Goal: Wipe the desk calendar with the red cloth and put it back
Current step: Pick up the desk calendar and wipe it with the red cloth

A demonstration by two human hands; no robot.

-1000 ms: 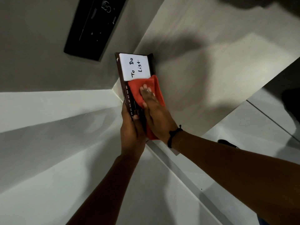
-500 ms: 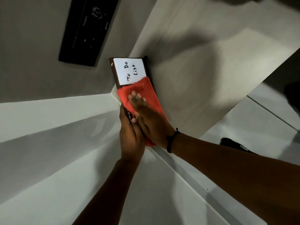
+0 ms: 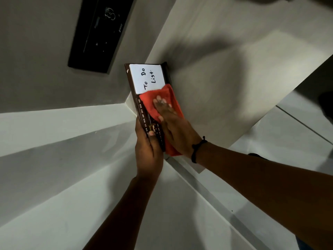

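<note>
Head view: dark brown desk calendar with a white "To Do List" card at its far end and month names printed along its left edge, held up in front of the pale wall corner. Left hand clenched around the calendar's near end, thumb on its face. Right hand pressed flat, fingers extended, on the folded red cloth covering the calendar just below the card. Black wall panel up and left of the calendar.
</note>
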